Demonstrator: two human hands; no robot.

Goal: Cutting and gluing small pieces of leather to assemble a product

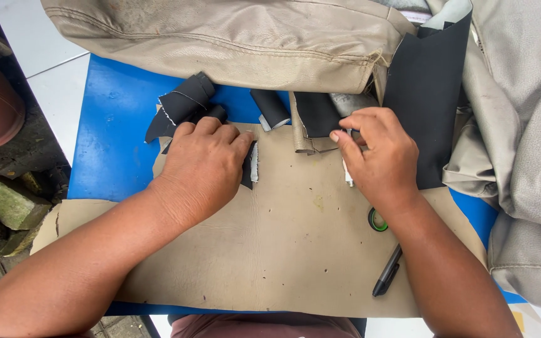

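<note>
Both forearms are reaching up from the near edge across a tan sheet (270, 250) that is covering most of the blue surface (111, 144). The left hand (205, 166) is lying palm down with fingers spread flat, pressing a black scrap (249, 164) against the sheet; only the scrap's right edge is showing past the fingers. The right hand (377, 153) is curling narrow, thumb and forefinger pinching a small pale piece (347, 174) at the sheet's far edge; what the piece is cannot be told.

Just beside the right wrist, a green tape roll (377, 220) is resting on the sheet, half hidden by the arm. A black pen (387, 272) is lying nearer, alongside the right forearm.

Beyond the hands, several curled black scraps (186, 103) are crowding the far side of the surface, and a large black panel (427, 94) is leaning to the right of the right hand. A tan seat cover (233, 37) is bulging over the far edge, and grey upholstery (527, 144) is piling on the right, closing that side. Bare blue is showing to the left, with the surface edge and floor beyond.
</note>
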